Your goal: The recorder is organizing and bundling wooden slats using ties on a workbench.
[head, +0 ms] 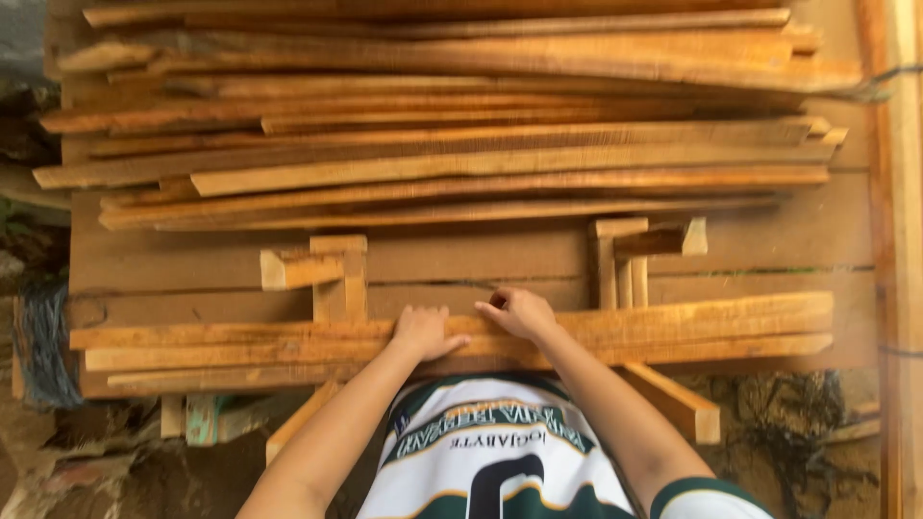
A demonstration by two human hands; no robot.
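The front bundle of slats (pixel 625 332) runs left-right across the tabletop (pixel 788 240); left hand (pixel 423 332) lies flat on it, right hand (pixel 519 312) curls narrow beside.

A single head-worn camera looks steeply down from above the person's chest, close over the near edge of the wooden tabletop (pixel 192 259). It faces forward across the tabletop, so the stacked timber strips (pixel 452 125) fill the upper picture, with ground showing at the left and bottom edges.
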